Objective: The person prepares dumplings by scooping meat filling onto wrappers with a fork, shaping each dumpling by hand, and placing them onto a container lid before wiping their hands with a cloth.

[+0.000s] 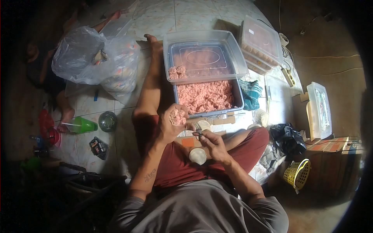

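Note:
My left hand (171, 126) is curled around a round wrapper holding pink minced filling (178, 117). Just right of it, my right hand (213, 143) pinches the dark handle of a small tool (199, 134); its far end is hard to make out. Between and below the hands stands a stack of round pale wrappers (197, 156), with more pale wrappers (203, 125) beyond. In front of me a bin of pink minced filling (208, 96) lies partly under a clear tray (206, 75), which has a clump of filling at its left corner.
Clear plastic bags (116, 66) stand at the left, near another person's foot (67, 114), a green cup (86, 125) and a glass bowl (107, 121). Stacked lidded boxes (261, 42) sit back right. A black bag (287, 139) and yellow basket (297, 174) are at the right.

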